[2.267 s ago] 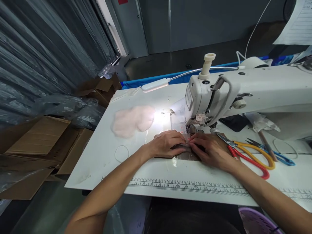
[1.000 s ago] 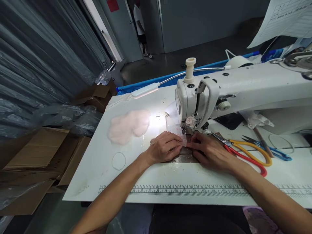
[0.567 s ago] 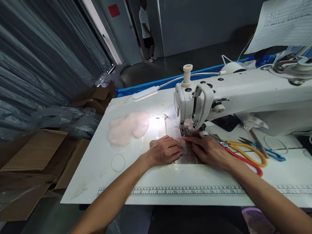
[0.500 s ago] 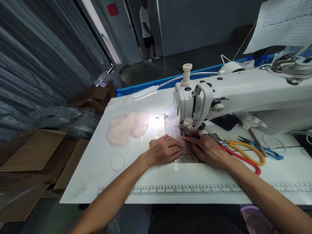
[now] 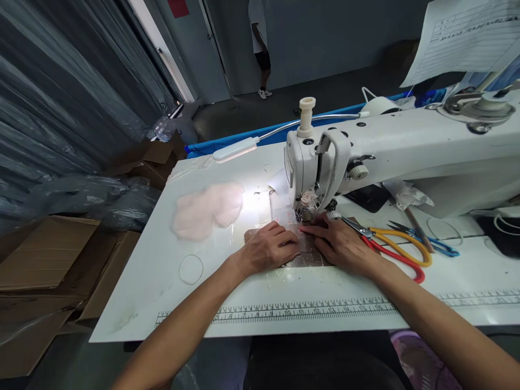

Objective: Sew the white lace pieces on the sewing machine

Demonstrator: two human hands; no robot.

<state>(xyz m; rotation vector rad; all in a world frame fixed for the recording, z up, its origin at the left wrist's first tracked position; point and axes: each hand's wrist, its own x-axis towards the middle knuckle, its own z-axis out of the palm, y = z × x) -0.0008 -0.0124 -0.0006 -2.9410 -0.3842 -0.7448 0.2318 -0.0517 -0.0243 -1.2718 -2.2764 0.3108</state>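
My left hand (image 5: 271,245) lies palm down on a brownish, shiny sheer piece of fabric (image 5: 307,259), its fingers slightly bent and pressing on it. On the right side of the same piece rests my right hand (image 5: 340,241), fingers spread and the index finger pointing left, close to the presser foot (image 5: 304,215). A see-through layer with small pink marks (image 5: 287,216) shows between the hands and the needle area. Above them stands the white sewing machine (image 5: 382,146). The fabric under both palms is hidden.
Scissors with red and yellow handles (image 5: 400,246) lie right of my right hand, blue-handled scissors (image 5: 444,247) beyond. Pale pink fabric (image 5: 207,210), a thin ring (image 5: 191,270) and a lamp (image 5: 235,150) are left. A printed ruler (image 5: 317,312) runs along the front; cardboard boxes (image 5: 52,254) stand left.
The view has shifted slightly, moving the table leftward in the picture. Both hands keep nearly the same place on the fabric. A person in the background has stepped to the right.
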